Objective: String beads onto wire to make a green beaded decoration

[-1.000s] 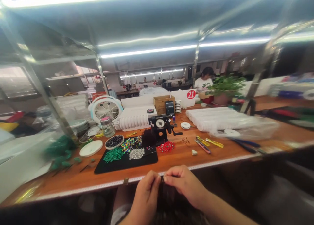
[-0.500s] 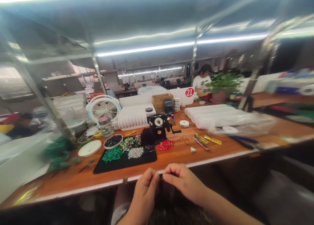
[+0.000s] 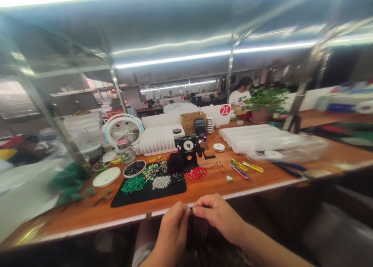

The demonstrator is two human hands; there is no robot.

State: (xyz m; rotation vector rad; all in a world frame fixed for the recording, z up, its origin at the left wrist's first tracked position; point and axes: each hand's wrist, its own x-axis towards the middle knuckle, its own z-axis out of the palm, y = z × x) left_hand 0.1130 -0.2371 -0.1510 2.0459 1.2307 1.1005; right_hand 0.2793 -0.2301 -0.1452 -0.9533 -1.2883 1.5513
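Pinching a small dark piece [image 3: 191, 210], too tiny to identify, between narrowed left grip [image 3: 181, 214] and narrowed right grip [image 3: 205, 208], by the near edge of the surface [image 3: 206, 185]. Seems mid-handling, not set down; cannot tell the amount finished. Beyond, can see green pieces [image 3: 134, 184] and silver bits [image 3: 161, 182] loose on a black mat [image 3: 128, 199], apparently left unhandled.

The left hand [image 3: 174, 223] points upward, thumb against its curled forefinger — the right hand [image 3: 218, 213] slants inward, likewise pinched, its bare forearm [image 3: 259, 241] angled, both hands' fingertips nearly meeting.
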